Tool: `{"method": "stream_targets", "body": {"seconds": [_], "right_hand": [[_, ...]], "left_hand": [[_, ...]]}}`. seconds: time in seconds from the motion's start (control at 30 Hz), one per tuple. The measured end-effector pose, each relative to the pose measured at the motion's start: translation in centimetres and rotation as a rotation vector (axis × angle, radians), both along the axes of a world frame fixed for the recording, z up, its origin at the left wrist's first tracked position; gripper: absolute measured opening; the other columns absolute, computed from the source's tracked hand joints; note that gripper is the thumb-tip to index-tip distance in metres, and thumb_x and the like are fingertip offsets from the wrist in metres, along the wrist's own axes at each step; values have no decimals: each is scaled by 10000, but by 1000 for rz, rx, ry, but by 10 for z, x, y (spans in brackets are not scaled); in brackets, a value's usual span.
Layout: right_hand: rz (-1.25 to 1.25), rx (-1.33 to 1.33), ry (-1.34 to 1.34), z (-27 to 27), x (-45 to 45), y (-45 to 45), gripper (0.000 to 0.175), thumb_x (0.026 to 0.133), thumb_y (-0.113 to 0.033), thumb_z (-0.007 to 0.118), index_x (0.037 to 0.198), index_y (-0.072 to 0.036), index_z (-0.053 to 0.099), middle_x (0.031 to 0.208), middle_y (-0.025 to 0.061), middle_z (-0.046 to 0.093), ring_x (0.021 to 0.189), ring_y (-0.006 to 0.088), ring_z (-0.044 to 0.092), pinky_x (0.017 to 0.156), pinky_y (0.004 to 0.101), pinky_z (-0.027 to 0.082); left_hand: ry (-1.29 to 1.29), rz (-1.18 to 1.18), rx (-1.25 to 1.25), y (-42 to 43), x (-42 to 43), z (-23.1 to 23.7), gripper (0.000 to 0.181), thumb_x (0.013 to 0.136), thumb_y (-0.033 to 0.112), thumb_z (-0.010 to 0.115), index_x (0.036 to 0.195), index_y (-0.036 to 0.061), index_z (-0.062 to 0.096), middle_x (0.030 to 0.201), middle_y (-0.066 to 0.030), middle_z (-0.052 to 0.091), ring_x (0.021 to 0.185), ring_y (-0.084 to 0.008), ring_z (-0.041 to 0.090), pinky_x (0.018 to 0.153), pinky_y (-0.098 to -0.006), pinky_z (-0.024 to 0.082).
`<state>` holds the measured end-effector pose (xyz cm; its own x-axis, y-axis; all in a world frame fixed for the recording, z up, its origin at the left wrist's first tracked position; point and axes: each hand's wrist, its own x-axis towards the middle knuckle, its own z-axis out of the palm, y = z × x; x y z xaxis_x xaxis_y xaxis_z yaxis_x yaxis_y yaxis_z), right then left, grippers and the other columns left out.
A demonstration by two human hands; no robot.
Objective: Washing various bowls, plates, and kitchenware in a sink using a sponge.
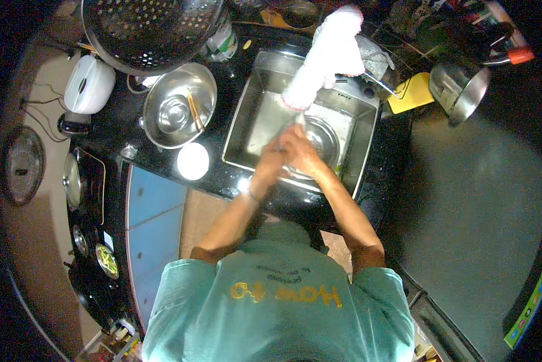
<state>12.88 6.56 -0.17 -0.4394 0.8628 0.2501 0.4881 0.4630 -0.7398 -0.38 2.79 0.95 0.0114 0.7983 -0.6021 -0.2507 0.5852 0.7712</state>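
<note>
My left hand (273, 156) and my right hand (303, 151) are close together over the near half of a stainless steel sink (366, 140). Both are blurred, and their fingers overlap, so whether they hold anything cannot be told. Just beyond the fingertips hangs the lower end of a white cloth (327, 54) with a reddish edge, which covers the tap area. Under and beside my right hand, a round metal bowl or lid (327, 135) lies in the sink.
Left of the sink, a steel bowl (162, 120) holds wooden chopsticks (194, 111); a white round object (193, 161) sits nearer. A large perforated pan (112, 59) stands at the upper left. To the right are a yellow sheet (411, 93) and a tilted metal bowl (472, 90).
</note>
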Motion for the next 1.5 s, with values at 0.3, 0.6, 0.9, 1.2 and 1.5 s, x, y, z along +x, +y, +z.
{"method": "stream_targets", "body": {"seconds": [0.3,0.6,0.9,1.2,1.5], "right_hand": [[-51,-21,-498,-6,26,-8,360,761,-63,591,1113,-70,515,1108,168,515,1013,341,539,839,418,476],[371,-349,-345,-13,38,-24,276,748,-23,595,1008,-96,536,1025,130,510,990,314,537,828,414,439],[211,-701,201,-8,-3,-12,756,697,-206,741,1320,-56,340,1234,215,415,1186,345,445,992,407,385],[462,-234,-477,2,37,-27,331,703,-161,668,1024,-100,616,961,152,627,900,377,608,814,461,481],[149,-1068,414,2,70,3,192,757,-18,697,939,-46,643,849,3,644,773,119,604,710,285,498]], "left_hand": [[-66,16,1,-14,0,-29,704,677,-122,472,1338,118,441,813,-48,612,471,-115,525,315,-223,413],[-111,25,-239,-8,-14,-5,696,642,-88,462,1306,119,452,731,-55,576,395,-122,454,278,-210,331],[-74,-9,-148,6,-17,-25,538,609,-75,489,1113,104,549,655,-21,521,388,-126,433,269,-213,315],[-23,-79,-307,-1,-28,-56,446,704,44,528,1145,101,510,678,-84,586,346,-159,482,248,-225,323],[315,-544,-56,37,-38,-10,355,863,373,594,1044,77,669,912,-26,647,675,-120,559,574,-273,477]]}}
